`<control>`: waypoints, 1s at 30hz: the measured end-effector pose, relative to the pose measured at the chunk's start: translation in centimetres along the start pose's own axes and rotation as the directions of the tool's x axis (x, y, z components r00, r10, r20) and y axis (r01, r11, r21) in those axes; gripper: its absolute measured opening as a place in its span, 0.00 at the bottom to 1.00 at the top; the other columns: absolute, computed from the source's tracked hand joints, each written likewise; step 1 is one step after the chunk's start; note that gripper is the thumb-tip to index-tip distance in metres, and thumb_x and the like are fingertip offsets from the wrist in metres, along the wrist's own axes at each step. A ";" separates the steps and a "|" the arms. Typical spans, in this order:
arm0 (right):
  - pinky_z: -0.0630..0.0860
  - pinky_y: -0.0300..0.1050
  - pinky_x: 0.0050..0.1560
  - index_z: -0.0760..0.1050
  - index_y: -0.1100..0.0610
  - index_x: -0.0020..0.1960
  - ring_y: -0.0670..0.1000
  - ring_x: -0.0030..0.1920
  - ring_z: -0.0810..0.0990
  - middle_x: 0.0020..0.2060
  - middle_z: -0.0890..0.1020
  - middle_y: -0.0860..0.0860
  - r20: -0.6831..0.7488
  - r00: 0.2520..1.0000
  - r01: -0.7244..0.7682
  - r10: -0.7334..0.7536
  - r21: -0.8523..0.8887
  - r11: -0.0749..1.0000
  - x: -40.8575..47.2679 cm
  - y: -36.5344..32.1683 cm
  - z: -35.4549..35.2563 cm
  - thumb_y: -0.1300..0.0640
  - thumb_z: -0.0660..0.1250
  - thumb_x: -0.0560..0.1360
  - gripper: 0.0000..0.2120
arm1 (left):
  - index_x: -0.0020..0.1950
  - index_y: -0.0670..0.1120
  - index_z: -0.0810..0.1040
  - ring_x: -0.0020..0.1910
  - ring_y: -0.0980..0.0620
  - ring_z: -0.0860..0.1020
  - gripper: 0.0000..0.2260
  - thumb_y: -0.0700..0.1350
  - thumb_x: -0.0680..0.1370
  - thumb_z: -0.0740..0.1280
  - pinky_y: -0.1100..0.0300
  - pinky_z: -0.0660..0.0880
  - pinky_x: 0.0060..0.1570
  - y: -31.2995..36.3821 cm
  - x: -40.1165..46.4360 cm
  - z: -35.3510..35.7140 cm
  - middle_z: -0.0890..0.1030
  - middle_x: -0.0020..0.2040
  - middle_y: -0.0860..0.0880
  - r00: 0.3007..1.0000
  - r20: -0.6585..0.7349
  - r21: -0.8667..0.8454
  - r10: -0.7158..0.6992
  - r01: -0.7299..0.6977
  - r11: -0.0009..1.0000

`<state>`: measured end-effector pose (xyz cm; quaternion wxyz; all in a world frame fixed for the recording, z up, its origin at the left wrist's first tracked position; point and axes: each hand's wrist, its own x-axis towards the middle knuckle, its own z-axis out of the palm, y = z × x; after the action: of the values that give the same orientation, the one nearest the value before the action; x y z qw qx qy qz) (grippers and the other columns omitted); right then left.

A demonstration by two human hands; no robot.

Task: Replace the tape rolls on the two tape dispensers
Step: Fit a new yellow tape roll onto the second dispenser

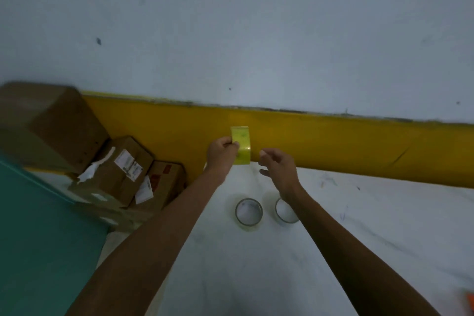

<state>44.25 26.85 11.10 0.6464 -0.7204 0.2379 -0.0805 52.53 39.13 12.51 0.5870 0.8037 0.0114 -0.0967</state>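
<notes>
A pale grey-blue wall (256, 33) fills the upper half of the view, and below it a broad yellow band (346, 143) runs across, slanting down toward the right. Under the band lies a white surface (384, 226) marked with faint scribbles. At the left stands a stack of brown boxes (84, 151), some with white labels and torn tape, and beside them in the lower left is a teal panel (38, 238). A small orange thing (469, 303) shows at the bottom right edge, too cut off to tell what it is. Both bare arms reach forward from the bottom of the view. The left hand (221, 152) is raised in front of the yellow band and pinches a yellowish tape roll (241, 145) between thumb and fingers, holding it on edge above the surface. The right hand (279, 167) hovers just beside that roll, apart from it, with its fingers relaxed and loosely spread, holding nothing. Two more clear rolls lie flat on the white surface below the hands: the left roll (248, 214) in plain view, and the right roll (286, 210) partly hidden behind the right wrist. The two lie near each other but apart.
</notes>
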 end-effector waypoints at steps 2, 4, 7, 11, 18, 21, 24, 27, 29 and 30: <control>0.81 0.58 0.46 0.80 0.59 0.48 0.55 0.42 0.81 0.40 0.82 0.58 -0.002 0.997 0.076 -0.076 -0.028 0.997 0.0 -2.3 0.6 0.47 0.67 0.75 0.15 | 0.38 0.47 0.80 0.43 0.42 0.79 0.07 0.40 0.74 0.66 0.43 0.79 0.45 2.2 -0.7 0.7 0.82 0.43 0.40 0.999 0.032 -0.021 0.024 -0.023 1.000; 0.78 0.59 0.38 0.75 0.60 0.37 0.54 0.34 0.73 0.30 0.73 0.58 -0.043 0.987 0.148 -0.153 -0.105 0.983 0.1 -3.4 0.7 0.40 0.64 0.72 0.22 | 0.41 0.43 0.83 0.40 0.44 0.77 0.06 0.40 0.72 0.65 0.49 0.75 0.39 4.0 -1.5 1.2 0.82 0.41 0.41 0.997 0.070 -0.025 0.044 -0.043 0.999; 0.77 0.62 0.36 0.71 0.59 0.34 0.52 0.31 0.69 0.27 0.69 0.52 -0.086 0.967 0.222 -0.238 -0.164 0.961 -0.2 -3.6 -0.7 0.43 0.64 0.74 0.21 | 0.37 0.43 0.80 0.36 0.49 0.72 0.06 0.38 0.71 0.64 0.55 0.68 0.34 5.7 -2.7 2.1 0.76 0.34 0.45 0.992 0.112 -0.028 0.060 -0.057 0.998; 0.77 0.67 0.40 0.71 0.59 0.33 0.53 0.33 0.71 0.29 0.71 0.55 -0.171 0.967 0.167 -0.189 -0.135 0.977 -1.2 -2.5 -4.1 0.38 0.65 0.71 0.24 | 0.41 0.40 0.81 0.36 0.49 0.71 0.08 0.39 0.74 0.63 0.54 0.68 0.36 6.3 -4.5 4.5 0.75 0.35 0.45 0.979 0.187 0.020 0.080 -0.085 0.996; 0.79 0.64 0.44 0.79 0.65 0.44 0.54 0.37 0.77 0.38 0.80 0.66 -0.373 0.925 0.050 -0.072 -0.068 0.996 -6.4 -0.9 -13.4 0.48 0.68 0.74 0.18 | 0.41 0.40 0.81 0.38 0.47 0.74 0.08 0.39 0.74 0.62 0.51 0.74 0.39 7.8 -10.1 12.8 0.77 0.37 0.44 0.904 0.410 0.035 0.122 -0.149 0.988; 0.80 0.64 0.46 0.80 0.62 0.45 0.54 0.39 0.78 0.43 0.82 0.65 -0.463 0.885 0.019 -0.044 -0.059 0.998 -9.3 -0.2 -18.5 0.48 0.68 0.74 0.16 | 0.44 0.40 0.82 0.43 0.43 0.79 0.09 0.40 0.74 0.62 0.42 0.79 0.49 8.9 -13.8 17.2 0.81 0.42 0.41 0.854 0.503 0.027 0.132 -0.168 0.985; 0.82 0.62 0.48 0.80 0.59 0.45 0.56 0.42 0.80 0.45 0.83 0.63 -0.548 0.836 0.012 -0.015 -0.009 1.000 -12.7 1.0 -23.8 0.50 0.68 0.75 0.12 | 0.41 0.45 0.80 0.50 0.39 0.81 0.08 0.40 0.74 0.62 0.39 0.79 0.53 10.2 -18.4 21.7 0.83 0.47 0.39 0.792 0.592 0.025 0.146 -0.199 0.980; 0.83 0.60 0.48 0.80 0.63 0.48 0.61 0.48 0.83 0.46 0.83 0.63 -0.614 0.788 -0.014 0.045 0.055 0.998 -16.5 3.0 -29.1 0.50 0.69 0.74 0.15 | 0.43 0.41 0.81 0.45 0.43 0.78 0.08 0.39 0.74 0.62 0.39 0.77 0.53 10.6 -23.3 26.2 0.81 0.45 0.38 0.725 0.671 0.041 0.155 -0.245 0.969; 0.83 0.58 0.48 0.79 0.66 0.48 0.60 0.49 0.83 0.46 0.82 0.63 -0.646 0.760 -0.028 0.074 0.081 0.996 -19.3 4.8 -32.8 0.50 0.69 0.74 0.17 | 0.46 0.41 0.80 0.47 0.43 0.78 0.08 0.39 0.75 0.62 0.40 0.78 0.54 10.5 -27.1 29.2 0.81 0.47 0.39 0.677 0.722 0.046 0.146 -0.258 0.965; 0.83 0.58 0.47 0.78 0.67 0.47 0.60 0.48 0.82 0.44 0.81 0.62 -0.659 0.747 -0.038 0.086 0.087 0.995 -20.7 5.7 -34.7 0.50 0.69 0.74 0.18 | 0.48 0.41 0.80 0.50 0.43 0.79 0.08 0.40 0.75 0.62 0.41 0.78 0.55 10.4 -29.0 30.6 0.81 0.49 0.40 0.659 0.740 0.051 0.136 -0.256 0.965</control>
<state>10.16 4.84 14.79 0.5466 -0.6146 0.4723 -0.3169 21.10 9.70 18.29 0.4872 0.7363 -0.3179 -0.3456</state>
